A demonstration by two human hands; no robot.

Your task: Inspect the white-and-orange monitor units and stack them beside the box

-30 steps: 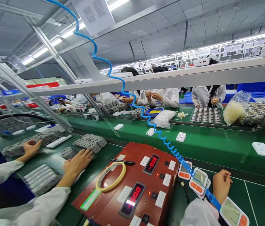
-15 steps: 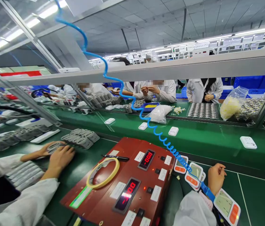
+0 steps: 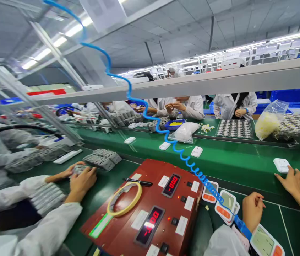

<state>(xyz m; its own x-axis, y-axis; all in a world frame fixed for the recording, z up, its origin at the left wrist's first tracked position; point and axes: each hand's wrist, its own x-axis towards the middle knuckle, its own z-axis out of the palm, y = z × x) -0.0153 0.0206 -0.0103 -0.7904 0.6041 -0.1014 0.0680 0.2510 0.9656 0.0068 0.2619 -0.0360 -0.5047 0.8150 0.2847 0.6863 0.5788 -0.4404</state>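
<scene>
My left hand (image 3: 252, 211) rests on the green bench with its fingers loosely curled in and nothing visible in them. A blue wrist strap (image 3: 242, 227) with a coiled cord is around its wrist. Near it lie white devices with grey screens and orange buttons, one (image 3: 265, 241) beside the wrist and another (image 3: 225, 204) partly stacked on a second. Reaching in from the right edge, my right hand (image 3: 292, 181) has its fingers spread. Its fingertips are at the edge of a white square housing (image 3: 281, 165) on the green belt; firm contact I cannot tell.
A red-brown test box (image 3: 150, 209) with two lit displays carries a tape roll (image 3: 124, 199) and a black pen (image 3: 138, 182). The coiled blue cord (image 3: 192, 163) hangs across the view. At left, a co-worker's hands (image 3: 83, 179) hold a grey part. Other white housings (image 3: 197, 152) lie along the belt.
My right hand has come into view from the right, at the white housing. My left hand stays curled on the bench. The whole view has shifted slightly, moving the scene rightward.
</scene>
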